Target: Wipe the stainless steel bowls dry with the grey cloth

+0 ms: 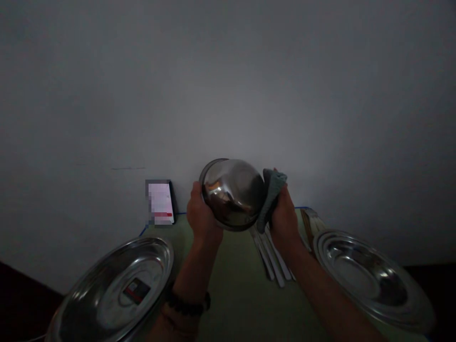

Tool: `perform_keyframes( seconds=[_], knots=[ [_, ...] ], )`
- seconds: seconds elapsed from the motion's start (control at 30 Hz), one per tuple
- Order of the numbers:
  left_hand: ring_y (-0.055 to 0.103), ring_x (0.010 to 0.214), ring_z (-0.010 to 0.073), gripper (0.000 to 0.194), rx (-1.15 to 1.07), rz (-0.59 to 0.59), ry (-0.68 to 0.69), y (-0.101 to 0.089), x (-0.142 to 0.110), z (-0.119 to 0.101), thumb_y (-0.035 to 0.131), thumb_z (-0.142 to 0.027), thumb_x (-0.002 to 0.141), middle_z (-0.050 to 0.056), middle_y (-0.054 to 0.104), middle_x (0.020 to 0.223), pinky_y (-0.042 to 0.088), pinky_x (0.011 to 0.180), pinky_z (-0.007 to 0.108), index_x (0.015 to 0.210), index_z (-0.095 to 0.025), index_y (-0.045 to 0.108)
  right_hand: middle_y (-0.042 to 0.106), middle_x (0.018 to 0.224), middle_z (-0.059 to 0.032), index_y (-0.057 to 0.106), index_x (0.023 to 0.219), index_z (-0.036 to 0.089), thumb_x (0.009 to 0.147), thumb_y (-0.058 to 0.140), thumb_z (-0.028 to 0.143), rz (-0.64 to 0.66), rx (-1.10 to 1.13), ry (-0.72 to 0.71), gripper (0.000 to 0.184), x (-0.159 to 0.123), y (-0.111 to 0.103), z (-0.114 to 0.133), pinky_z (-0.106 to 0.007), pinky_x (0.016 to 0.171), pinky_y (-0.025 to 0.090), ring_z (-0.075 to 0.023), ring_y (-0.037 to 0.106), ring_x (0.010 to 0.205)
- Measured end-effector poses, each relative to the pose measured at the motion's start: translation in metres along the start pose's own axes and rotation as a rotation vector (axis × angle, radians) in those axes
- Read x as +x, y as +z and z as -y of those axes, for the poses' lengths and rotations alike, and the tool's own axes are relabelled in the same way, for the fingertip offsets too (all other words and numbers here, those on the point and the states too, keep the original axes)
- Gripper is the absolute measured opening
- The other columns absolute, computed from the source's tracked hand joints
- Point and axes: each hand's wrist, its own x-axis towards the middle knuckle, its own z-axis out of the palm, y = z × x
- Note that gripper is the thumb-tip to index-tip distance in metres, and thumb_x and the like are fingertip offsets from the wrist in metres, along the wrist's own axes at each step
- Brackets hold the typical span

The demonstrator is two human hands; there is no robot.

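Note:
A shiny metal bowl is held up above the table, tilted so that its rounded outside faces me. My left hand grips its rim on the left side, fingers partly hidden behind it. On the right, my right hand is closed around a grey-green cloth, which lies against the bowl's right side. Below the bowl, several pieces of metal cutlery lie on the table with their handles towards me.
A large metal basin with a dark label inside stands at front left; another metal basin stands at right. A phone with a lit screen leans on the wall. The table has a green top.

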Motion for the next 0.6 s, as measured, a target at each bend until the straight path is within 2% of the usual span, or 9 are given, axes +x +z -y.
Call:
perform_keyframes(
  seconds=[0.1,0.2,0.27,0.33,0.4,0.47,0.53,0.6],
  knots=[
    [0.051,0.052,0.0102,0.035,0.117,0.04,0.019,0.001,-0.008,-0.007,0.057,-0.048,0.079,-0.003,0.054,0.057,0.043,0.052,0.022,0.062,-0.018,0.059,0.046,0.144,-0.0036,0.044,0.137,0.027,0.097,0.029,0.042,0.111,-0.144,-0.267,0.046,-0.01,0.003,0.009,-0.046,0.115,0.025,-0.0182,0.037,0.136],
    [0.037,0.042,0.0089,0.044,0.271,0.205,0.028,0.002,-0.018,-0.016,0.053,-0.05,0.082,-0.005,0.044,0.047,0.033,0.043,0.023,0.052,-0.019,0.051,0.032,0.153,-0.004,0.032,0.145,0.028,0.097,0.033,0.035,0.326,-0.345,-0.537,0.048,-0.021,0.006,0.002,-0.049,0.116,0.023,-0.0197,0.028,0.141],
    [0.035,0.042,0.0093,0.045,0.346,0.284,0.07,0.002,-0.02,-0.02,0.055,-0.053,0.081,-0.005,0.042,0.046,0.03,0.042,0.024,0.051,-0.019,0.049,0.02,0.158,-0.006,0.015,0.15,0.026,0.096,0.036,0.033,0.407,-0.455,-0.632,0.058,-0.027,0.008,-0.007,-0.051,0.115,0.024,-0.0222,0.02,0.144],
    [0.036,0.044,0.0101,0.046,0.383,0.331,0.126,0.0,-0.021,-0.022,0.057,-0.056,0.079,-0.004,0.045,0.048,0.029,0.043,0.024,0.052,-0.019,0.051,0.008,0.16,-0.0071,-0.001,0.151,0.025,0.095,0.037,0.032,0.412,-0.514,-0.684,0.068,-0.031,0.01,-0.012,-0.053,0.114,0.026,-0.025,0.014,0.145],
    [0.036,0.045,0.011,0.046,0.427,0.375,0.18,-0.001,-0.022,-0.024,0.055,-0.053,0.081,-0.003,0.045,0.048,0.028,0.044,0.025,0.05,-0.019,0.051,0.0,0.16,-0.0058,-0.005,0.151,0.025,0.094,0.039,0.03,0.402,-0.565,-0.757,0.072,-0.032,0.01,-0.012,-0.055,0.114,0.026,-0.027,0.01,0.146],
    [0.038,0.047,0.0119,0.044,0.5,0.439,0.251,-0.001,-0.024,-0.027,0.054,-0.044,0.085,-0.002,0.048,0.048,0.029,0.046,0.024,0.05,-0.019,0.054,0.002,0.16,-0.0041,-0.002,0.151,0.027,0.094,0.04,0.028,0.385,-0.624,-0.846,0.071,-0.032,0.009,-0.007,-0.056,0.115,0.023,-0.0275,0.006,0.146],
    [0.043,0.049,0.0127,0.04,0.577,0.502,0.326,0.001,-0.027,-0.03,0.053,-0.034,0.087,-0.001,0.055,0.05,0.031,0.05,0.023,0.051,-0.018,0.06,0.014,0.159,-0.0049,0.003,0.151,0.026,0.094,0.04,0.027,0.384,-0.671,-0.91,0.068,-0.03,0.008,0.001,-0.056,0.116,0.021,-0.0263,0.009,0.146],
    [0.046,0.051,0.0136,0.036,0.616,0.536,0.382,0.002,-0.03,-0.033,0.056,-0.027,0.086,0.0,0.059,0.051,0.032,0.052,0.023,0.053,-0.017,0.065,0.029,0.154,-0.007,0.008,0.151,0.025,0.094,0.038,0.027,0.4,-0.678,-0.937,0.064,-0.027,0.005,0.01,-0.054,0.116,0.021,-0.0242,0.017,0.145]
  ],
)
